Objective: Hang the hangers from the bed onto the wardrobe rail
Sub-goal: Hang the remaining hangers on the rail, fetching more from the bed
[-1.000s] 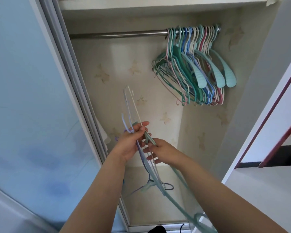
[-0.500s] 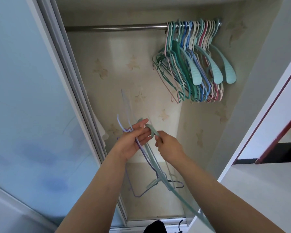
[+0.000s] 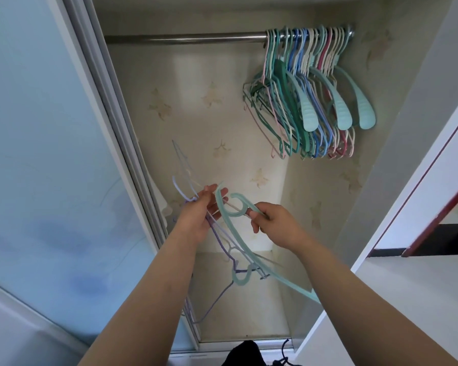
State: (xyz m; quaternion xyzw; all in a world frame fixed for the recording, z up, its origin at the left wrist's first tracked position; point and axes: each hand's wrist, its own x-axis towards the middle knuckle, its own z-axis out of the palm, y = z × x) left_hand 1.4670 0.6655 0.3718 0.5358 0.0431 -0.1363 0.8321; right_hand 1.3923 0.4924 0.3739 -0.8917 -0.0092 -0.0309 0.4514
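– What have you got in each hand?

– My left hand point(image 3: 198, 220) has its grip closed round a bunch of thin hangers point(image 3: 222, 249), purple and pale ones, hooks poking up toward eleven o'clock. My right hand point(image 3: 273, 223) pinches the neck of one mint hanger point(image 3: 238, 207), its hook curling toward the left hand.

– And the rail?

– The rail point(image 3: 185, 38) runs across at twelve o'clock; the hung hangers point(image 3: 310, 101) crowd its end at one o'clock, with bare rail beside them toward twelve.

– How do you do this well?

– I think I should draw the mint one free sideways so its hook doesn't snag the bunch, hold the bunch firm, then lift the hook over the bare rail beside the crowd.
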